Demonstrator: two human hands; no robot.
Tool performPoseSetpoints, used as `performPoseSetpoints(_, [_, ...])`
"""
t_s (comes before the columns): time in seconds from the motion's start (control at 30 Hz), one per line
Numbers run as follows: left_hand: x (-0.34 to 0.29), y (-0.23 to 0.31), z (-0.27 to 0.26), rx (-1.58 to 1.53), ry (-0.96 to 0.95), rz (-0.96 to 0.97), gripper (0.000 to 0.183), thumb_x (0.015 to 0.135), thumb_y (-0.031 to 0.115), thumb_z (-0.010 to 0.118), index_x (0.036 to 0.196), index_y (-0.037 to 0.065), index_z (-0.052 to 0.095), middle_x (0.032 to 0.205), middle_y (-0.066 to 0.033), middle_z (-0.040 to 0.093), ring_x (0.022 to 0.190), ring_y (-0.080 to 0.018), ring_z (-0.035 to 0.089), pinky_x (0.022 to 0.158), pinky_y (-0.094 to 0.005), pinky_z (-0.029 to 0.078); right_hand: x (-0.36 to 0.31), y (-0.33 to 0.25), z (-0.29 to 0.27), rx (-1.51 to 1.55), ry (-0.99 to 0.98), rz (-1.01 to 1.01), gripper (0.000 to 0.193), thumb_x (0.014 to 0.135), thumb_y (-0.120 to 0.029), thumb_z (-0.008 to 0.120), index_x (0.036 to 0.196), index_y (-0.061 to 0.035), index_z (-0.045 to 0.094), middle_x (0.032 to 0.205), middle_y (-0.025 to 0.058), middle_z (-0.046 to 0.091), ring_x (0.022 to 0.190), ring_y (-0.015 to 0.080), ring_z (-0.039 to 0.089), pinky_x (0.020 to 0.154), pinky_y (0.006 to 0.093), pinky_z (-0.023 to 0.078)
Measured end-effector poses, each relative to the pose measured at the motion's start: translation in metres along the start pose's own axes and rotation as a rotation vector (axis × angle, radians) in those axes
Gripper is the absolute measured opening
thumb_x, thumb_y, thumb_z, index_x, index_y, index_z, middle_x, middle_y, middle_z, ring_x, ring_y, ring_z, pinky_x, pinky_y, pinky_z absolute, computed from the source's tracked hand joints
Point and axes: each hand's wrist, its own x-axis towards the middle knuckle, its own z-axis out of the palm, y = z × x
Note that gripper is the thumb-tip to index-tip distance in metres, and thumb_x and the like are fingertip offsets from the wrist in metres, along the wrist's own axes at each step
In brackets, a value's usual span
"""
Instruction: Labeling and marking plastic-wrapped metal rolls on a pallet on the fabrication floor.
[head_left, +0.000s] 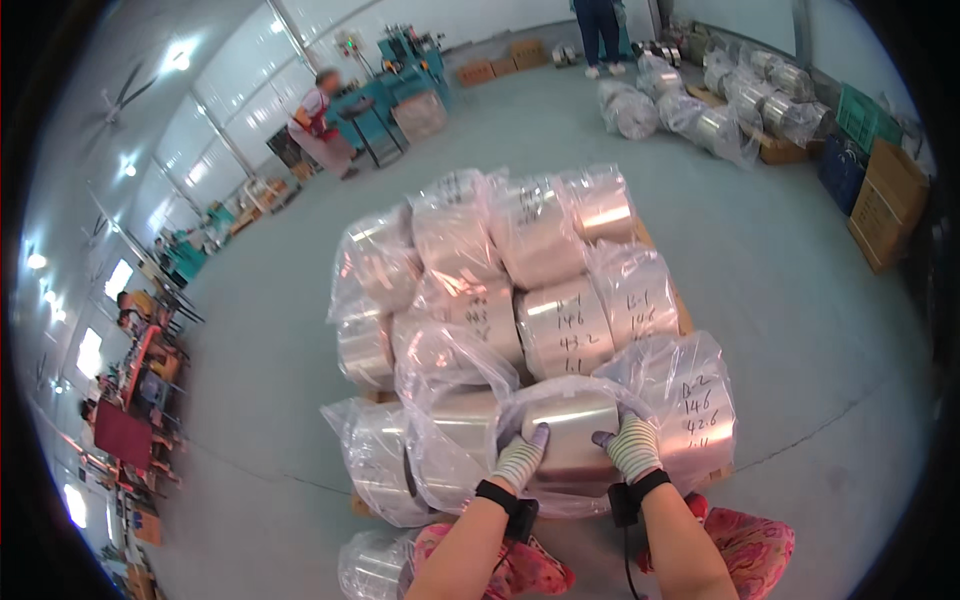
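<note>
Left hand: half-curled, gripping near roll, left end.
Right hand: same, right end.
Near roll: seemingly being steadied; next needs even grip.

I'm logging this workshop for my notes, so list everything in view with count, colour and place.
Front roll: one, silvery, between both grips
Wrapped rolls: about eleven, silvery under clear plastic, grouped around it
Wooden base: one, tan, beneath them
Separate roll: one, silvery, lower left
Far rolls: several, silvery, upper right
Crate: one, green, upper right
Large carton: one, brown, right
Small cartons: three, brown, far back
Machinery: uncounted, green, far back
Co-workers: several, mixed clothing, back and left
Ceiling lights: several, white, upper left
Left grip: one, striped glove, front roll's left
Right grip: one, striped glove, its right
Wristbands: two, black, at the wrists
</note>
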Motion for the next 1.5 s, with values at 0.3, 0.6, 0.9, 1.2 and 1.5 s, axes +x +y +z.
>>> performPoseSetpoints(0.3, [-0.01, -0.009, -0.008, -0.076, -0.123, -0.171, 0.096, 0.076, 0.073, 0.037, 0.133, -0.004, 0.033, 0.137, -0.0245, 0.034, 0.131, -0.0341, 0.027, 0.108, -0.0335, 0.02, 0.003, -0.024, 0.003, -0.136, -0.002, 0.114, 0.049, 0.068, -0.032, 0.074, 0.103, -0.0013, 0.061, 0.098, 0.0215, 0.063, 0.093, 0.0357, 0.06, 0.082, 0.0396, 0.047])
performPoseSetpoints(0.6, [0.044, -0.012, 0.012, -0.374, 0.043, 0.132, 0.089, 0.08, 0.07, 0.035, 0.138, 0.003, 0.028, 0.144, -0.0152, 0.027, 0.135, -0.0279, 0.018, 0.109, -0.0319, 0.016, 0.048, -0.002, 0.01, -0.002, -0.018, 0.134, 0.06, 0.068, -0.031, 0.074, 0.112, 0.0033, 0.052, 0.1, 0.0221, 0.062, 0.092, 0.0358, 0.06, 0.081, 0.0399, 0.047])
performPoseSetpoints(0.9, [0.12, -0.065, 0.04, -0.626, 0.108, 0.031, 0.088, 0.073, 0.063, 0.058, 0.137, 0.01, 0.031, 0.127, -0.01, 0.047, 0.115, -0.0259, 0.044, 0.095, -0.0364, 0.038, 0.011, -0.032, 0.014, -0.195, -0.012, 0.125, 0.063, 0.075, -0.045, 0.063, 0.115, 0.0018, 0.054, 0.106, 0.0233, 0.06, 0.099, 0.0345, 0.058, 0.086, 0.0397, 0.044])
performPoseSetpoints(1.2, [0.029, -0.017, 0.026, -1.065, -0.133, -0.061, 0.068, 0.085, 0.061, 0.041, 0.126, 0.007, 0.046, 0.113, -0.0114, 0.055, 0.101, -0.0263, 0.053, 0.084, -0.0344, 0.046, -0.021, -0.017, 0.019, -0.006, 0.295, 0.19, 0.046, 0.079, -0.039, 0.06, 0.093, 0.0051, 0.059, 0.089, 0.029, 0.06, 0.089, 0.0432, 0.058, 0.077, 0.0461, 0.045])
performPoseSetpoints(1.5, [-0.028, -0.076, 0.051, 0.093, 0.343, 0.241, 0.05, 0.092, 0.038, 0.04, 0.128, 0.003, 0.042, 0.126, -0.0207, 0.047, 0.121, -0.0286, 0.043, 0.094, -0.0385, 0.038, -0.095, 0.045, 0.045, 0.318, 0.344, -0.031, 0.029, 0.086, -0.028, 0.056, 0.091, 0.0006, 0.057, 0.079, 0.0208, 0.061, 0.074, 0.0344, 0.059, 0.069, 0.041, 0.045])
